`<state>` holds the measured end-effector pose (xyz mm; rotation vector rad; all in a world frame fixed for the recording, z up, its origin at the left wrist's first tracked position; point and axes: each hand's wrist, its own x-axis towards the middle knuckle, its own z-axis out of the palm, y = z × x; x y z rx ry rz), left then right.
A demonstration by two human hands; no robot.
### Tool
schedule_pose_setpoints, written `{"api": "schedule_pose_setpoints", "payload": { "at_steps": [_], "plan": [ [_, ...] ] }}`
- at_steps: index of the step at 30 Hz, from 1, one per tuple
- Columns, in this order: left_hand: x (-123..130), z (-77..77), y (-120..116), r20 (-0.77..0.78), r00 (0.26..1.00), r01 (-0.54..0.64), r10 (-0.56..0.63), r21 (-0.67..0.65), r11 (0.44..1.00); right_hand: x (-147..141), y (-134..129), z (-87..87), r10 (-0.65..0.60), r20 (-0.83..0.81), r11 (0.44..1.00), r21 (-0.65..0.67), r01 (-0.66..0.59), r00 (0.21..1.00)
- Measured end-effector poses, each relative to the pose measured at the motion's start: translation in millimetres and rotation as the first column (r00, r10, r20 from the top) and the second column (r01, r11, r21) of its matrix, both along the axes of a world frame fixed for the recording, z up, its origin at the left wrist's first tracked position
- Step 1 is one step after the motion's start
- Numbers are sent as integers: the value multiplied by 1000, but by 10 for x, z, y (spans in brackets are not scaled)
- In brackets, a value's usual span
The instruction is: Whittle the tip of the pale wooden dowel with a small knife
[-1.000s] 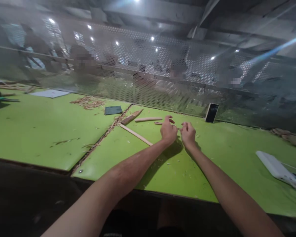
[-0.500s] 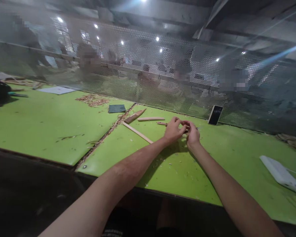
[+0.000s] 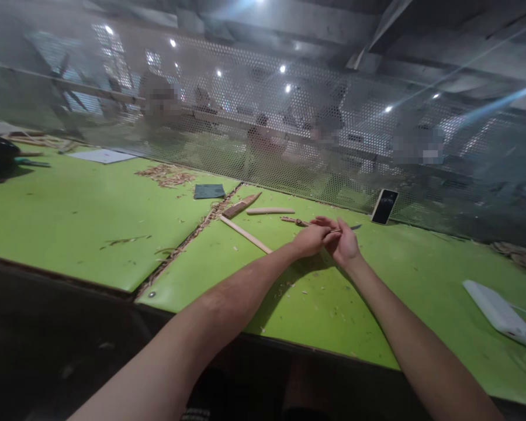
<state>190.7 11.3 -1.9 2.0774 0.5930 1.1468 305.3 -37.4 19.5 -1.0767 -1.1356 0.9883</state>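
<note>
My left hand [image 3: 310,241] is closed, its fingertips pinching a thin brown piece [image 3: 333,231] that looks like wood. Against it, my right hand [image 3: 344,245] curls its fingers around the far end of this piece; its grip is partly hidden. A dark pointed blade [image 3: 356,226] sticks out to the right behind my right hand, and I cannot tell whether it is held. Left of the hands shows a knobbly brown carved stick [image 3: 297,221], its right end hidden behind my left hand.
Pale wooden strips [image 3: 270,211] and a brown pointed wooden piece [image 3: 242,206] lie left of the hands. Nearby are a dark green sheet [image 3: 209,191] and wood shavings [image 3: 165,175]. A phone [image 3: 384,207] leans on the perforated screen [image 3: 289,158]. A white device [image 3: 499,310] lies right.
My left hand has turned over and its fingers have closed lower. The right hand has opened out a little, palm more visible. More of the carved stick and the blade shows.
</note>
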Motion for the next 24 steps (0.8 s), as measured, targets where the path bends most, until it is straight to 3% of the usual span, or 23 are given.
{"api": "schedule_pose_setpoints", "payload": {
  "at_steps": [4, 9, 24],
  "plan": [
    [15, -13, -6, -204, 978, -17, 41, 116, 993, 20, 36, -34, 16, -70, 999, -41, -19, 997],
    [60, -3, -12, -336, 939, -9, 73, 187, 982, 39, 77, -40, 25, -148, 997, -71, -36, 989],
    [119, -53, 26, -390, 919, 30, 57, 213, 977, 55, 82, -40, 61, -278, 992, -87, -89, 959]
  ]
}}
